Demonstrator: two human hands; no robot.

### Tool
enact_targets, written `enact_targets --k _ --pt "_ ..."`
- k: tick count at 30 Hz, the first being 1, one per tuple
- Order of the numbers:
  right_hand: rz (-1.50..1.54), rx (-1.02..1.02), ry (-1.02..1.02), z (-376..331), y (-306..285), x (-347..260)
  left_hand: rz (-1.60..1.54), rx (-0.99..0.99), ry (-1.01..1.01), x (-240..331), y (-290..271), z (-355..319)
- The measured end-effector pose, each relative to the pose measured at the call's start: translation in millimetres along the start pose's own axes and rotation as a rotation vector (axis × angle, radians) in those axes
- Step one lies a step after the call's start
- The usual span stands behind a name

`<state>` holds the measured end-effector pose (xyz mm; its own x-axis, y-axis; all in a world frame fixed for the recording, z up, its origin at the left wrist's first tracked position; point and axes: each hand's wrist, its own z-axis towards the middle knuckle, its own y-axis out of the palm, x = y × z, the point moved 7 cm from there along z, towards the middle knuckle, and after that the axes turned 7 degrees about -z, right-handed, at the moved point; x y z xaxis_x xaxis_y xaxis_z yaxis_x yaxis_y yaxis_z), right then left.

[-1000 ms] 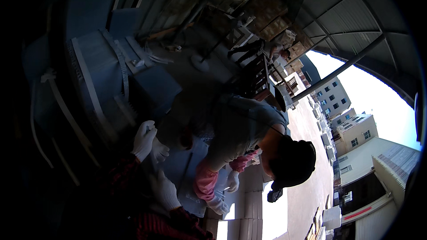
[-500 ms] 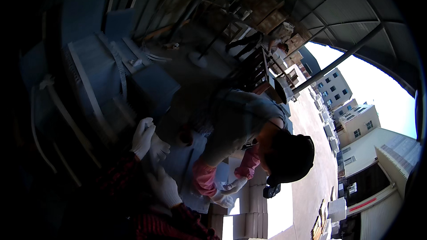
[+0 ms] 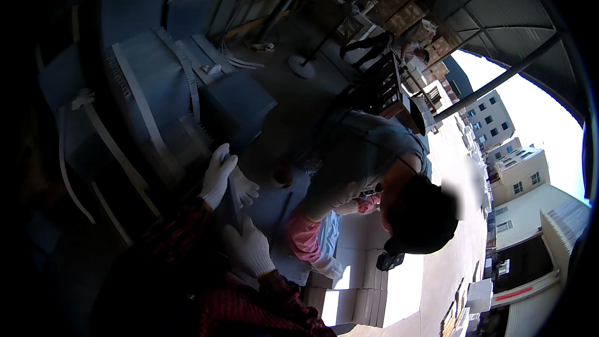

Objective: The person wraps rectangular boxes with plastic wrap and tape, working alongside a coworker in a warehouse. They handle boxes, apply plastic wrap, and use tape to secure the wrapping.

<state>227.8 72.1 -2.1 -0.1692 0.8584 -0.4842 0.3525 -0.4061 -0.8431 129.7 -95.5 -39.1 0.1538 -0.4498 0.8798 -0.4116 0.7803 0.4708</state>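
Thin dark strip at risk between left hand and right hand

The strip could slip or twist if the gloved fingers bear on it unevenly. A sudden turn might knock the extra white glove just beside it, whose wearer I cannot tell; the co-worker's pink sleeve is near enough to be bumped. The strip runs between the hands, left at its upper end, right at its lower. Both have bent fingers; whether either pinches it, the gloom hides.
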Motion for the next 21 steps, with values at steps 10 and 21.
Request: enact_targets --k 10,21 --pt "0.236 -0.1 0.051 0.1 -12.9 2.1 0.03 0.07 -0.663 -88.2 -136.2 -99.0" --pt "-0.068 -0.066 0.018 0.0 -6.1 -10.4 0.188 -0.065 -0.774 -170.8 -225.9 -174.3"
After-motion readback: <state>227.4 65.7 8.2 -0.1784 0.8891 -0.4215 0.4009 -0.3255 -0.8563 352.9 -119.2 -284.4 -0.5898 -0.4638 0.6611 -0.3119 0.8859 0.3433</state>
